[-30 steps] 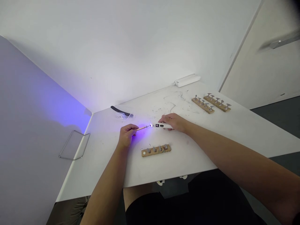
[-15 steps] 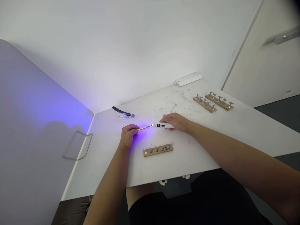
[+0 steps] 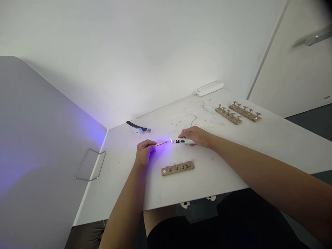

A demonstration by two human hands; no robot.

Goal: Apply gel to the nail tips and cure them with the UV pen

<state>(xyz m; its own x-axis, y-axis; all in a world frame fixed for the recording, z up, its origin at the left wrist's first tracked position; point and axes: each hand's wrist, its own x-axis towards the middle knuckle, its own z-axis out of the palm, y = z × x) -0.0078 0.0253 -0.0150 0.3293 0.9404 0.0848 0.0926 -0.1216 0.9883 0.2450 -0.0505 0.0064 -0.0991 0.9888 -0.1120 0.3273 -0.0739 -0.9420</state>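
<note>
A thin copper-coloured stick (image 3: 160, 143) is pinched in my left hand (image 3: 144, 152), its tip pointing right. Facing that tip, a white pen-shaped device (image 3: 187, 141) with a small dark display glows purple at its end; my right hand (image 3: 196, 136) grips it from the right. The lit end and the stick's tip are very near each other; whether they touch is too small to tell. Below both hands, a wooden strip (image 3: 177, 168) carries several small metal pieces.
Two wooden strips (image 3: 228, 116) (image 3: 245, 113) with metal pieces lie at the right. A white box (image 3: 209, 89) sits by the back wall. Behind my left hand are a black curved file (image 3: 138, 127) and a clear packet (image 3: 137, 132). A wire frame (image 3: 102, 165) stands at left.
The camera view has shifted slightly, so the table and hands appear a little lower and to the right. Both hands keep their holds, and the purple glow on the left panel has changed shape.
</note>
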